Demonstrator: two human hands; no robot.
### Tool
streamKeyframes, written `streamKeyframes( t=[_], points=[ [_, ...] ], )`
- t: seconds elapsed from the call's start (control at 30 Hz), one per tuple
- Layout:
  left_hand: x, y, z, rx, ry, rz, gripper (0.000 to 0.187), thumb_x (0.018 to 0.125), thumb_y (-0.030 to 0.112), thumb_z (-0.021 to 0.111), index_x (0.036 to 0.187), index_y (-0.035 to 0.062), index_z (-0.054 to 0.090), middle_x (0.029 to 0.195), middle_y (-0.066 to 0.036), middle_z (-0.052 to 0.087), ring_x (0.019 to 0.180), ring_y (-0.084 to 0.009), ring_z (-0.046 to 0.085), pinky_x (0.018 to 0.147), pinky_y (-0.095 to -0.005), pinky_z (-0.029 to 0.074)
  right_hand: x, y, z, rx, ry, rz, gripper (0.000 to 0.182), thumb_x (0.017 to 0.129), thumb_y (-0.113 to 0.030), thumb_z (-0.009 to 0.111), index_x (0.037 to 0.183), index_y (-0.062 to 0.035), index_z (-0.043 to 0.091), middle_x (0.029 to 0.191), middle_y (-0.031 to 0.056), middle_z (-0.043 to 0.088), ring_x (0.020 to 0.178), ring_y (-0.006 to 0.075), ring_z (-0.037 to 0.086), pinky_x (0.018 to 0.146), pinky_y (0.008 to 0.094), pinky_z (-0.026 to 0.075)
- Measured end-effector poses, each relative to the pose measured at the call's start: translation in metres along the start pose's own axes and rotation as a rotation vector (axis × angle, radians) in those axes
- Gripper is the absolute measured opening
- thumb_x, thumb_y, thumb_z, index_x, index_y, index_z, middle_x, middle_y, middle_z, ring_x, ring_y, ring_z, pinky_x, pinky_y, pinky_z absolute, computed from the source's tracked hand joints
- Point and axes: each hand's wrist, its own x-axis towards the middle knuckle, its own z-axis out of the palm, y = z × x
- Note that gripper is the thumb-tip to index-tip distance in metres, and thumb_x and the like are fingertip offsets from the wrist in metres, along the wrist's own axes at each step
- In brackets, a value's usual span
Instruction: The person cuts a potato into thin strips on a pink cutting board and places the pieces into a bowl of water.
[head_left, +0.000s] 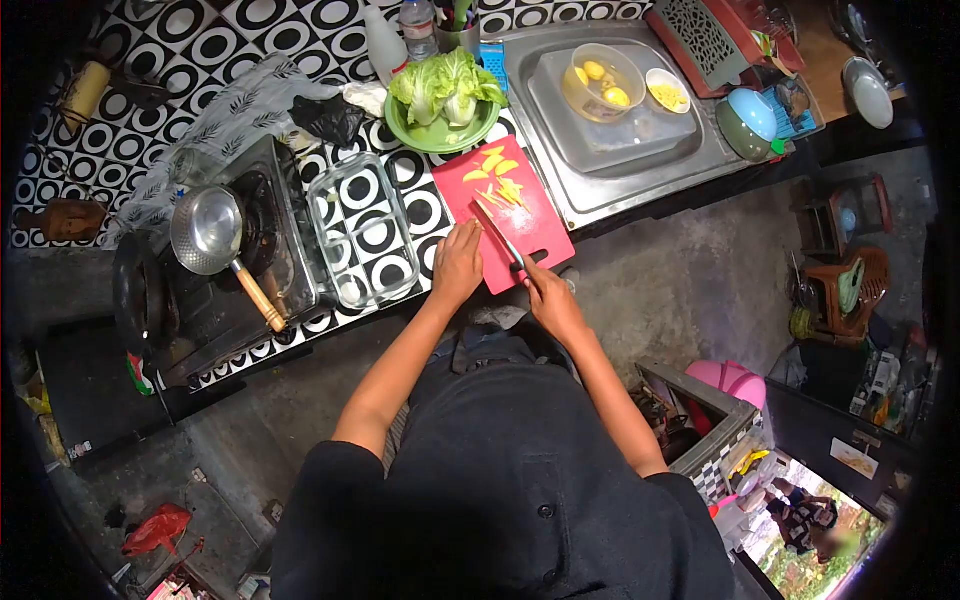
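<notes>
A red cutting board [549, 238] lies at the counter's front edge, bearing yellow wedges [491, 163] and thin yellow strips [509, 192]. My right hand [553, 303] is closed round the handle of a knife [497, 228]. Its blade slants across the board toward the upper left, the tip below the strips. My left hand [459, 264] rests at the board's left edge beside the blade, fingers bent and pressed together. Whatever lies under those fingertips is too small to make out.
Behind the board stands a green basin [440, 138] of leafy greens [447, 95]. Left are a glass dish [362, 230] and a saucepan [208, 232] on the stove. On the right, a sink [598, 190] holds a tub with a bowl of yellow pieces [580, 95]. Another person is outside the doorway.
</notes>
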Motion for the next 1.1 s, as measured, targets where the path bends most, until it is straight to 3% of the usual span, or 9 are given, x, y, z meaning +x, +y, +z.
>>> streamKeyframes(
  t=[0.23, 0.43, 0.53, 0.63, 0.73, 0.83, 0.97, 1.1],
  points=[
    [0.001, -0.002, -0.001, 0.016, -0.058, -0.024, 0.046, 0.082, 0.010, 0.062, 0.126, -0.0045, 0.060, 0.132, -0.019, 0.059, 0.125, -0.0326, 0.053, 0.098, -0.0431, 0.044, -0.009, -0.005, 0.004, -0.031, 0.026, -0.060, 0.048, 0.095, -0.006, 0.057, 0.142, -0.0081, 0.050, 0.095, 0.0223, 0.062, 0.088, 0.0425, 0.062, 0.077, 0.0495, 0.049],
    [-0.001, -0.004, 0.003, -0.068, 0.010, -0.050, 0.040, 0.085, 0.007, 0.062, 0.122, -0.0057, 0.060, 0.127, -0.020, 0.060, 0.123, -0.0372, 0.053, 0.099, -0.0449, 0.043, -0.016, -0.007, 0.010, 0.023, 0.052, -0.016, 0.048, 0.094, -0.004, 0.059, 0.141, -0.0073, 0.052, 0.095, 0.0212, 0.062, 0.086, 0.0405, 0.063, 0.078, 0.0459, 0.050],
    [0.003, -0.007, 0.009, -0.135, 0.021, -0.235, 0.029, 0.087, 0.008, 0.063, 0.114, -0.0019, 0.064, 0.115, -0.019, 0.065, 0.111, -0.0356, 0.060, 0.094, -0.0418, 0.047, -0.018, -0.006, 0.010, 0.052, 0.053, -0.014, 0.048, 0.094, -0.005, 0.058, 0.141, -0.0076, 0.051, 0.096, 0.0208, 0.062, 0.087, 0.0409, 0.062, 0.078, 0.0476, 0.050],
    [0.016, -0.007, 0.020, -0.323, 0.175, -0.544, 0.015, 0.087, 0.009, 0.066, 0.099, -0.0009, 0.069, 0.087, -0.015, 0.070, 0.080, -0.0282, 0.068, 0.073, -0.0385, 0.052, -0.020, -0.004, 0.010, 0.056, 0.040, -0.006, 0.048, 0.095, -0.005, 0.057, 0.142, -0.0079, 0.050, 0.097, 0.0208, 0.062, 0.087, 0.0414, 0.063, 0.077, 0.0490, 0.050],
    [0.030, -0.012, 0.024, -0.441, 0.163, -0.735, 0.012, 0.087, 0.009, 0.065, 0.090, -0.0010, 0.071, 0.073, -0.010, 0.069, 0.061, -0.0193, 0.066, 0.059, -0.0337, 0.052, -0.020, -0.002, 0.011, 0.065, 0.034, -0.005, 0.047, 0.095, -0.006, 0.057, 0.142, -0.0081, 0.051, 0.098, 0.0209, 0.062, 0.088, 0.0414, 0.063, 0.078, 0.0485, 0.050],
    [0.037, -0.031, 0.040, -0.395, 0.138, -0.744, 0.013, 0.086, 0.006, 0.062, 0.089, -0.0016, 0.071, 0.070, -0.008, 0.070, 0.057, -0.0138, 0.064, 0.053, -0.0303, 0.051, -0.020, 0.000, 0.012, 0.065, 0.022, 0.002, 0.047, 0.095, -0.006, 0.057, 0.142, -0.0084, 0.051, 0.099, 0.0209, 0.062, 0.088, 0.0416, 0.063, 0.078, 0.0484, 0.050],
    [0.050, -0.013, 0.020, -0.543, 0.045, -0.878, 0.013, 0.085, 0.003, 0.061, 0.087, -0.0043, 0.071, 0.071, -0.010, 0.069, 0.055, -0.0141, 0.065, 0.048, -0.0283, 0.053, -0.019, -0.002, 0.010, 0.061, 0.008, 0.014, 0.047, 0.096, -0.007, 0.056, 0.142, -0.0085, 0.051, 0.099, 0.0208, 0.063, 0.089, 0.0417, 0.063, 0.079, 0.0487, 0.050],
    [0.053, -0.011, 0.019, -0.678, 0.035, -0.968, 0.012, 0.088, 0.000, 0.060, 0.087, -0.0077, 0.070, 0.072, -0.012, 0.069, 0.058, -0.0162, 0.067, 0.048, -0.0285, 0.056, -0.019, 0.001, 0.014, 0.094, 0.070, -0.022, 0.049, 0.093, -0.001, 0.059, 0.141, -0.0075, 0.052, 0.091, 0.0199, 0.059, 0.084, 0.0383, 0.062, 0.077, 0.0436, 0.049]
  ],
)
